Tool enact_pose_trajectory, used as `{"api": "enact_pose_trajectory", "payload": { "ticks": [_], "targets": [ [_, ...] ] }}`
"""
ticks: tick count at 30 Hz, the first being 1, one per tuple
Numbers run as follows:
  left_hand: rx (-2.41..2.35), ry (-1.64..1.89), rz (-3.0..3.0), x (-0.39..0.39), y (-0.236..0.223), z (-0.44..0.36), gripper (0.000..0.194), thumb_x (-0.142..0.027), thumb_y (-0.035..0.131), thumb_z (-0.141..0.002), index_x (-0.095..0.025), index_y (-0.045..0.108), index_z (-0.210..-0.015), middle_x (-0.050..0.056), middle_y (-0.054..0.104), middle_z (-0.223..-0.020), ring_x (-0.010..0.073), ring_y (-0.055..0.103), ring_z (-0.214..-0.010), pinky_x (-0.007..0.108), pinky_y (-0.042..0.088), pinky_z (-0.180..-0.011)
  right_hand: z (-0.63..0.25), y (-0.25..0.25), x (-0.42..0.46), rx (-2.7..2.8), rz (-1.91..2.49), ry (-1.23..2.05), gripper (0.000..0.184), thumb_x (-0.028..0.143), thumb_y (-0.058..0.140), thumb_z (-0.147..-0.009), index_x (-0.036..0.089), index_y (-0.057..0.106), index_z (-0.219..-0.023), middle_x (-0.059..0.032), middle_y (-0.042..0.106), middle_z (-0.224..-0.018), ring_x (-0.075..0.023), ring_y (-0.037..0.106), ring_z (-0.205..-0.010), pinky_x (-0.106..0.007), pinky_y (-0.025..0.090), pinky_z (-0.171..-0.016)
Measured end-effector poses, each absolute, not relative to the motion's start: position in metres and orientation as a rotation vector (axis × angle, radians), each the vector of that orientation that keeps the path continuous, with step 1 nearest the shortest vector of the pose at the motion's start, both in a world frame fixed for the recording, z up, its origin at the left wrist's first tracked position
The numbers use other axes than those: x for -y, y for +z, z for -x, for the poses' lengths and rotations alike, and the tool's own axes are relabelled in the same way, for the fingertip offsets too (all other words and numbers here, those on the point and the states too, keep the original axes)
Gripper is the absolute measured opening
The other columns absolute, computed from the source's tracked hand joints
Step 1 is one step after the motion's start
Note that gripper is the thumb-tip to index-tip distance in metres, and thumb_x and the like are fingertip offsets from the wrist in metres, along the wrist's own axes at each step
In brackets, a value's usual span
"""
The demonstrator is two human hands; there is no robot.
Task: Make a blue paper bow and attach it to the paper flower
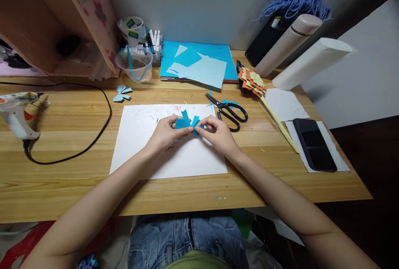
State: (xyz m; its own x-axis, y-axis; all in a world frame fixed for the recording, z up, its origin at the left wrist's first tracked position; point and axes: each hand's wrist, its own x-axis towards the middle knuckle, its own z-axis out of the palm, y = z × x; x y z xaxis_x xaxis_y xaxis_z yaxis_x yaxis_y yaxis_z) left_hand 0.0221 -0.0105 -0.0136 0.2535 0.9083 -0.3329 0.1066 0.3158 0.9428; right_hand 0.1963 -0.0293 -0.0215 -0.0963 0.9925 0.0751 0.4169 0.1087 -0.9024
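A bright blue paper bow [183, 123] with upright strips is pinched between my two hands, just above a white sheet of paper [131, 148]. My left hand [166, 132] grips its left side with thumb and fingers. On the right part, my right hand [218, 135] has thumb and fingertips closed on the paper. My fingers hide some of its middle and right side. Black-handled scissors [232, 115] lie beside my right hand, blades pointing up and left. A finished-looking light blue paper bow [122, 93] rests on the wood behind the sheet at the left.
A glue gun [18, 113] with its black cord lies left. Behind stand a clear plastic cup [137, 67], markers [155, 38] and blue paper sheets [212, 69]. A paper flower [253, 81], a phone [314, 144] and a white bottle [311, 63] are at right.
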Motion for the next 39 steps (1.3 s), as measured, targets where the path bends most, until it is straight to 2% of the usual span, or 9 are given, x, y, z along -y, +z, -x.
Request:
{"api": "enact_pose_trajectory", "payload": {
  "ticks": [5, 12, 17, 22, 26, 29, 33, 39],
  "targets": [
    [-1.236, 0.712, -1.169, 0.012, -0.013, -0.023, 0.028, -0.036, 0.077, -0.060, -0.016, 0.065, -0.076, -0.001, 0.060, -0.058, 0.0121, 0.053, -0.054, 0.023, 0.036, -0.050, -0.197, -0.022, 0.029, 1.614, 1.378, 0.959, 0.006, 0.022, 0.062, -0.075, 0.018, 0.064, -0.072, 0.0016, 0.049, -0.068, -0.0127, 0.043, -0.066, -0.027, 0.032, -0.064],
    [-1.261, 0.715, -1.191, 0.013, -0.008, -0.026, 0.022, -0.031, 0.076, -0.061, -0.016, 0.065, -0.071, -0.001, 0.057, -0.057, 0.0115, 0.050, -0.054, 0.025, 0.038, -0.051, -0.198, -0.024, 0.026, 1.605, 1.393, 0.994, 0.007, 0.023, 0.063, -0.073, 0.016, 0.065, -0.071, 0.0028, 0.045, -0.064, -0.0115, 0.041, -0.062, -0.027, 0.031, -0.062],
    [-1.247, 0.741, -1.190, 0.013, -0.009, -0.028, 0.022, -0.030, 0.077, -0.059, -0.017, 0.059, -0.062, -0.002, 0.053, -0.054, 0.0114, 0.049, -0.053, 0.025, 0.037, -0.050, -0.198, -0.028, 0.025, 1.633, 1.410, 0.968, 0.007, 0.024, 0.063, -0.073, 0.018, 0.065, -0.071, 0.0031, 0.045, -0.062, -0.0119, 0.040, -0.062, -0.027, 0.031, -0.061],
    [-1.299, 0.733, -1.279, 0.013, -0.013, -0.026, 0.026, -0.036, 0.076, -0.061, -0.017, 0.058, -0.064, -0.003, 0.052, -0.054, 0.0095, 0.045, -0.050, 0.024, 0.033, -0.047, -0.198, -0.029, 0.025, 1.629, 1.401, 0.978, 0.008, 0.025, 0.063, -0.074, 0.018, 0.066, -0.073, 0.0027, 0.045, -0.064, -0.0119, 0.040, -0.063, -0.027, 0.032, -0.061],
    [-1.178, 0.749, -1.107, 0.012, -0.016, -0.026, 0.028, -0.035, 0.075, -0.063, -0.015, 0.062, -0.079, 0.003, 0.065, -0.070, 0.0147, 0.060, -0.066, 0.028, 0.046, -0.063, -0.197, -0.026, 0.025, 1.572, 1.409, 0.991, 0.009, 0.026, 0.064, -0.073, 0.018, 0.066, -0.072, 0.0030, 0.043, -0.064, -0.0114, 0.040, -0.062, -0.027, 0.032, -0.061],
    [-1.107, 0.753, -1.007, 0.011, -0.016, -0.026, 0.030, -0.032, 0.075, -0.064, -0.013, 0.062, -0.083, 0.006, 0.068, -0.078, 0.0165, 0.064, -0.075, 0.032, 0.049, -0.075, -0.197, -0.024, 0.025, 1.537, 1.411, 1.027, 0.009, 0.027, 0.065, -0.072, 0.018, 0.068, -0.071, 0.0039, 0.041, -0.061, -0.0109, 0.038, -0.060, -0.027, 0.031, -0.059],
    [-1.113, 0.769, -1.001, 0.011, -0.015, -0.026, 0.030, -0.030, 0.077, -0.062, -0.012, 0.061, -0.081, 0.005, 0.068, -0.077, 0.0159, 0.065, -0.073, 0.032, 0.050, -0.077, -0.201, -0.021, 0.024, 1.483, 1.434, 1.169, 0.014, 0.031, 0.067, -0.071, 0.018, 0.070, -0.073, 0.0043, 0.041, -0.058, -0.0104, 0.037, -0.057, -0.027, 0.029, -0.056],
    [-1.093, 0.781, -1.004, 0.011, -0.011, -0.029, 0.031, -0.029, 0.077, -0.062, -0.013, 0.062, -0.083, 0.003, 0.067, -0.075, 0.0148, 0.064, -0.071, 0.032, 0.051, -0.076, -0.209, -0.020, 0.021, 1.428, 1.353, 1.383, 0.019, 0.036, 0.067, -0.072, 0.018, 0.070, -0.076, -0.0002, 0.058, -0.067, -0.0123, 0.048, -0.063, -0.027, 0.036, -0.059]
  ]
}}
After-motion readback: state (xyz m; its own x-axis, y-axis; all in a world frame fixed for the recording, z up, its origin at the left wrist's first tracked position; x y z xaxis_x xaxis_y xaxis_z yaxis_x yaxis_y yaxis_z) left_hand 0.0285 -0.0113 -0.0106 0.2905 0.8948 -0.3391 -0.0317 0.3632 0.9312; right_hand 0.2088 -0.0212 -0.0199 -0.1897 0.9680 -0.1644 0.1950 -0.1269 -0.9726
